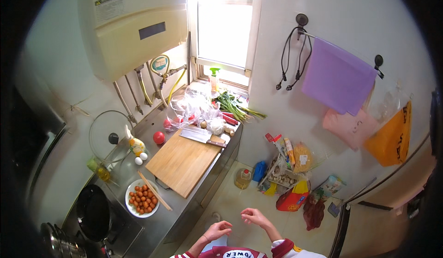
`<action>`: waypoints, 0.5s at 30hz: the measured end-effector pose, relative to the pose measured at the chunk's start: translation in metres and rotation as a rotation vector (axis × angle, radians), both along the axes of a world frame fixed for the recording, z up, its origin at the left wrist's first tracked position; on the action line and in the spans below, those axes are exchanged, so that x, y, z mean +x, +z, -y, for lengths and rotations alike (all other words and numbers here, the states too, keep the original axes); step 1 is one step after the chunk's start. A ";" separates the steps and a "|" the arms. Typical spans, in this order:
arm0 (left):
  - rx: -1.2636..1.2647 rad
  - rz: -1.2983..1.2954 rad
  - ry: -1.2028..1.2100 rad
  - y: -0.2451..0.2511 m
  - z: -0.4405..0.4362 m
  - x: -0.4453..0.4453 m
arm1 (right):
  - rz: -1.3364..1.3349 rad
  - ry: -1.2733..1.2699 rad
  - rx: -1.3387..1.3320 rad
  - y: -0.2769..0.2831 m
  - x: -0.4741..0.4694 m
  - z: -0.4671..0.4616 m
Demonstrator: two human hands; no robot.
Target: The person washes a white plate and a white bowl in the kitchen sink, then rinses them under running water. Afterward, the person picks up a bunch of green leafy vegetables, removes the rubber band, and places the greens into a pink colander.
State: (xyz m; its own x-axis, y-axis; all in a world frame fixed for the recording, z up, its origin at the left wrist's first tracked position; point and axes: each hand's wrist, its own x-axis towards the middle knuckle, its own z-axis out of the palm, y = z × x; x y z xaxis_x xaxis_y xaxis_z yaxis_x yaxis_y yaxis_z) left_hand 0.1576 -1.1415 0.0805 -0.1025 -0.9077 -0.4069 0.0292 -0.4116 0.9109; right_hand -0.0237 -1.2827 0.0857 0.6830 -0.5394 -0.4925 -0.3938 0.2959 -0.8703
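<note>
My left hand (218, 231) is held in front of my body over the floor, with its fingers loosely bent and nothing in it. Close by on the right, my right hand (253, 216) hangs empty with curled fingers. The hands do not touch. Nearest them on the steel counter stands a white bowl (128, 208) of small reddish-brown balls, with wooden chopsticks (154, 191) laid across its rim. Beyond it lies a bamboo cutting board (185, 157) with a cleaver (196, 134) on its far end. A tomato (159, 137) and two white eggs (141, 158) are left of the board.
A black wok (92, 211) sits at the lower left, near a glass lid (110, 137) against the wall. Plastic bags (193, 106) and leafy greens (233, 107) fill the counter's far end. On the floor stand an oil bottle (243, 179) and a rack (282, 178) of food.
</note>
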 end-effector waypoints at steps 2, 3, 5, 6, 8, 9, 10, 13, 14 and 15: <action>-0.030 -0.024 0.059 0.005 0.042 0.018 | -0.018 -0.005 -0.040 0.011 0.017 0.050; -0.057 -0.053 0.098 0.006 0.064 0.029 | -0.013 -0.004 -0.087 0.014 0.026 0.076; -0.047 -0.028 0.137 0.010 0.115 0.050 | -0.004 -0.004 -0.179 0.013 0.042 0.128; -0.055 -0.014 0.162 0.018 0.139 0.059 | -0.036 -0.020 -0.215 0.015 0.052 0.154; -0.105 -0.041 0.215 0.014 0.186 0.074 | 0.000 -0.080 -0.340 0.010 0.070 0.215; -0.108 -0.019 0.206 0.014 0.206 0.079 | 0.026 -0.140 -0.385 0.003 0.076 0.241; -0.084 0.036 0.175 0.019 0.222 0.085 | 0.023 -0.204 -0.410 0.005 0.089 0.267; -0.060 -0.015 0.159 0.031 0.257 0.095 | -0.121 -0.281 -0.682 0.014 0.135 0.353; -0.046 0.000 0.168 0.032 0.265 0.100 | -0.183 -0.290 -0.769 0.016 0.154 0.381; -0.051 -0.014 0.203 0.033 0.275 0.104 | -0.249 -0.304 -0.858 0.017 0.173 0.408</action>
State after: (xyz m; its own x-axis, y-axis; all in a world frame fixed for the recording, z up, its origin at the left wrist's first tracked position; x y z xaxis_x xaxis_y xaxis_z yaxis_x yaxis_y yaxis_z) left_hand 0.2616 -1.4162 0.1135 0.0799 -0.9298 -0.3594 0.1194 -0.3490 0.9295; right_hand 0.1488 -1.6909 0.1024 0.3821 -0.9231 0.0425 -0.6089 -0.2861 -0.7398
